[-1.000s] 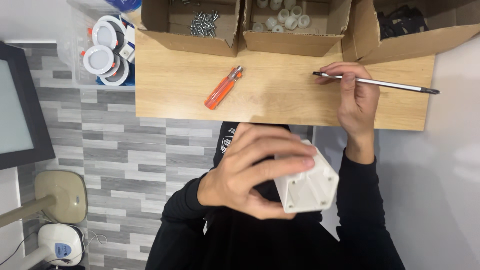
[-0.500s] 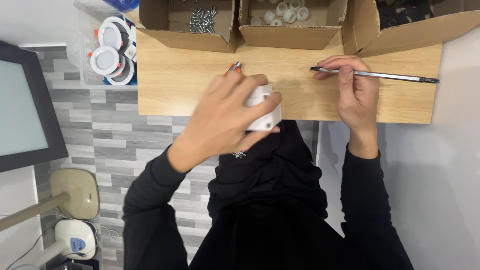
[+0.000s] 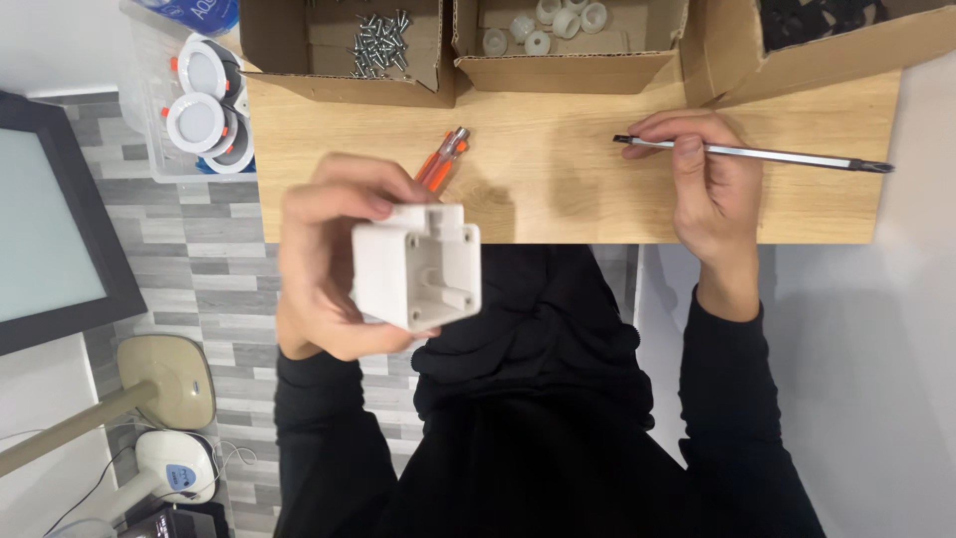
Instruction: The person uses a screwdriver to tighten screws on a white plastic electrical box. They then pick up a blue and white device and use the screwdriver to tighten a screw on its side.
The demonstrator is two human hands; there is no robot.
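Note:
My left hand (image 3: 324,264) grips a white square plastic box (image 3: 416,264), held up close to the camera with its open side facing me. Partly hidden behind that hand, an orange-handled screwdriver (image 3: 445,157) lies on the wooden table (image 3: 558,179). My right hand (image 3: 702,184) rests on the table and pinches a long thin metal screwdriver shaft (image 3: 777,154) near its left end; the shaft lies flat and points right.
Three open cardboard boxes line the table's far edge: one with screws (image 3: 383,40), one with white round plastic parts (image 3: 553,25), one with black parts (image 3: 817,25). A clear bin of round white lamp fittings (image 3: 204,105) stands at left. A dark-framed screen (image 3: 50,219) is at far left.
My left hand has pulled the white box back from the table toward me and turned its open side up to the camera. The right hand stays on the metal shaft.

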